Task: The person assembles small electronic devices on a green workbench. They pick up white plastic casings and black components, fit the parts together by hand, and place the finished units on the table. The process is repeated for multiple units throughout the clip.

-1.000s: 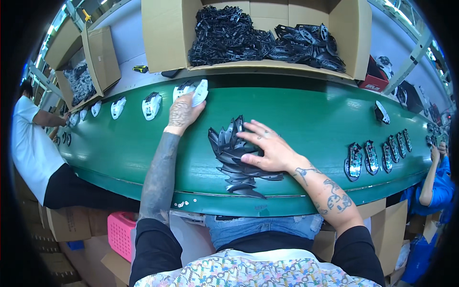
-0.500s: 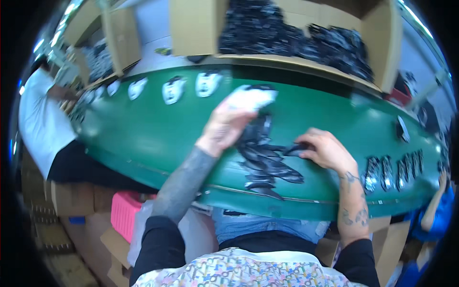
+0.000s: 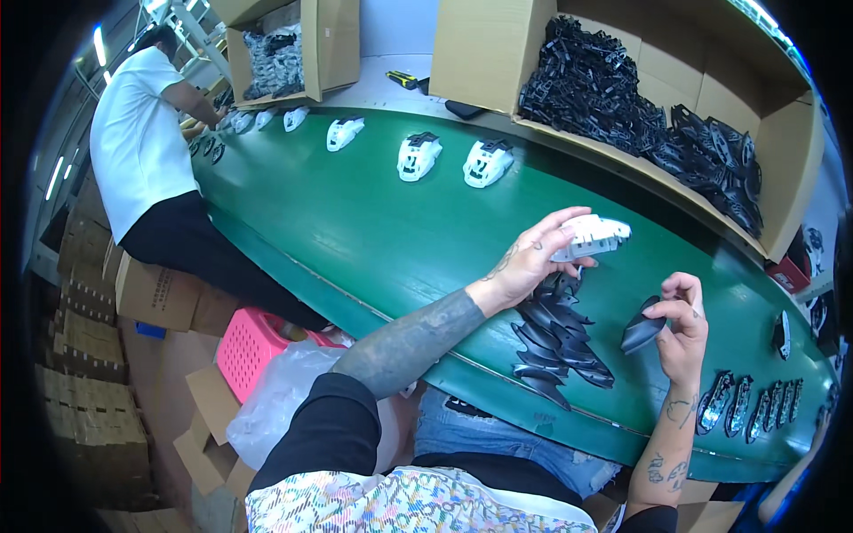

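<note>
My left hand (image 3: pixel 526 268) grips a white molded plastic part (image 3: pixel 599 236) with slots along its side, held above the green work surface (image 3: pixel 355 209). Between the thumb and fingers of my right hand (image 3: pixel 684 333) is a curved black plastic piece (image 3: pixel 641 329), its smooth face showing. The two parts are apart. Below and between my hands lies a loose pile of similar black pieces (image 3: pixel 569 342), with its far end partly hidden behind my left hand.
White parts with black tops (image 3: pixel 418 158) stand in a row along the far edge. A cardboard box (image 3: pixel 489 58) full of black parts sits behind. Glossy oval pieces (image 3: pixel 715 404) line up at right. A person (image 3: pixel 147 133) works at far left; a pink basket (image 3: pixel 251 355) stands below.
My right hand has lifted a black piece up from beside the pile and turned it. The white part, still in my left hand, is tilted differently. The whole view has shifted.
</note>
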The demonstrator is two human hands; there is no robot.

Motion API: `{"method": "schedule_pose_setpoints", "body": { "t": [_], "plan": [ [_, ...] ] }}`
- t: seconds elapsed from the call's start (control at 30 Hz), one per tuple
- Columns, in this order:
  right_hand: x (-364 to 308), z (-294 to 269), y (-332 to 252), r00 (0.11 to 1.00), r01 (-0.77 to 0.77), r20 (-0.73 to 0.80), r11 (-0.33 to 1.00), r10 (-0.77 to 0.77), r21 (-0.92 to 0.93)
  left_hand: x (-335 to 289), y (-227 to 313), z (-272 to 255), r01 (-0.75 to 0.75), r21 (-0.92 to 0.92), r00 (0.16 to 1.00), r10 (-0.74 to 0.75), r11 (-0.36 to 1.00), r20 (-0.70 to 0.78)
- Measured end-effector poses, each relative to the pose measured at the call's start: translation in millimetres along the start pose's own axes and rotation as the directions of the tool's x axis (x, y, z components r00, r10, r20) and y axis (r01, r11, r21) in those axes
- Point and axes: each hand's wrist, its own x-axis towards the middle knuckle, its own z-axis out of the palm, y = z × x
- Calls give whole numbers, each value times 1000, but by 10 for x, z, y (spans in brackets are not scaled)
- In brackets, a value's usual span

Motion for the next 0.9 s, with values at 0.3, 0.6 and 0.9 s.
{"method": "schedule_pose_setpoints", "body": {
  "t": [0.3,0.6,0.9],
  "plan": [
    [-81,58,131,994,-104,-10,959,110,263,-87,35,132,9,-61,1000,-10,998,-11],
    [-93,55,3,794,-590,142,691,592,418,-99,-106,15,-239,455,970,227,857,82],
    [-6,127,-35,911,-410,152,816,382,407,-103,76,151,-415,845,898,304,339,319]
  ]
}}
